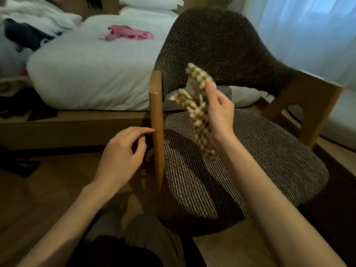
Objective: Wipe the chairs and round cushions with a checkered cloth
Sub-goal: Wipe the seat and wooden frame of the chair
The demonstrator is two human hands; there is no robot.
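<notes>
A low chair stands in front of me with a dark mesh backrest (217, 45), wooden armrests and a round woven cushion (269, 160) as its seat. My right hand (219, 116) is raised above the cushion and holds a crumpled brown-and-cream checkered cloth (196, 97), which hangs blurred in the air, clear of the seat. My left hand (121, 153) holds nothing; its fingers are loosely curled and the fingertips touch the outer side of the near wooden armrest (157, 122).
A bed with a white duvet (92, 74) lies behind the chair, with pink fabric (127, 34) and dark clothes (25, 33) on it. The far wooden armrest (306, 105) stands at the right. Pale curtains (308, 26) hang behind. Wooden floor (48, 189) lies to the left.
</notes>
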